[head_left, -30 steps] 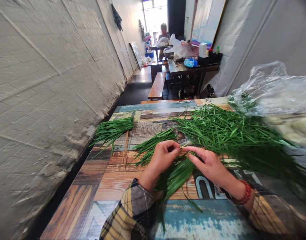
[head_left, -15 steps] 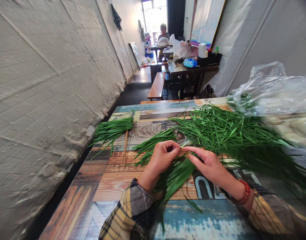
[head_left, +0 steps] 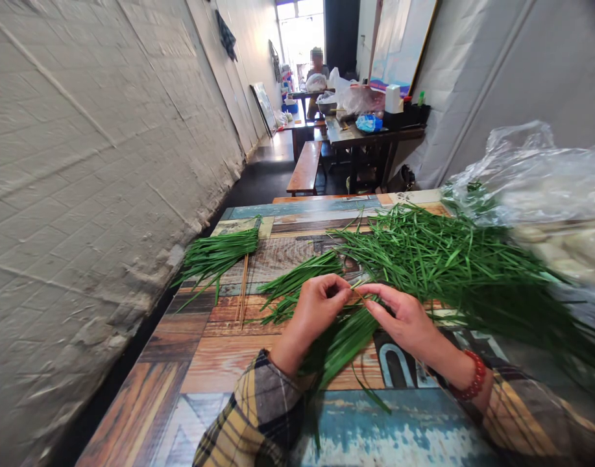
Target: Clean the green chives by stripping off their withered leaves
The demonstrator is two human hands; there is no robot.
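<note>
A thin brown wooden stick (head_left: 359,296) is pinched between thumb and fingers of the right hand (head_left: 403,318), over the table's middle; the left hand (head_left: 321,305) is pinched narrow, apparently on the pale ends of long, flat green leaves (head_left: 346,353) hanging below. Fingertips could be pricked, being crowded so close to the stick, and leaf ends could be split by an off-centre push. At far left, the tips of a neat green leaf bundle (head_left: 219,251) reach the left edge of the patchwork wood-print table (head_left: 214,363) and could be knocked. Movement is hemmed at right by the loose green leaf heap (head_left: 448,253); more room is offered at near left.
</note>
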